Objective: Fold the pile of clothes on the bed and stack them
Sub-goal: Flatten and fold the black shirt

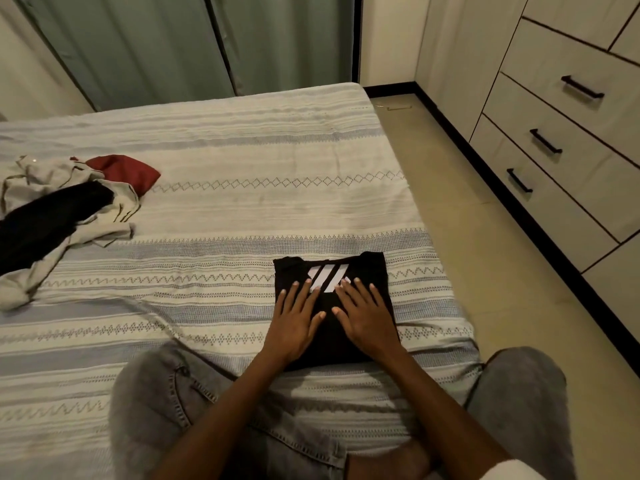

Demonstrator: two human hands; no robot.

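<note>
One item looks done: the black shirt (332, 306) w/ white stripes lies folded into a neat rectangle on the bed (214, 209), right in front of the person's knees, but the unfolded pile (65, 216) (grey, black & red pieces) sits well apart at the bed's left side, so most of the task is left, incl. any stacking. Both arms reach fwd; left hand (294, 323) & right hand (367, 320) lie flat, fingers straight & spread, pressing the shirt, gripping nothing.
</note>
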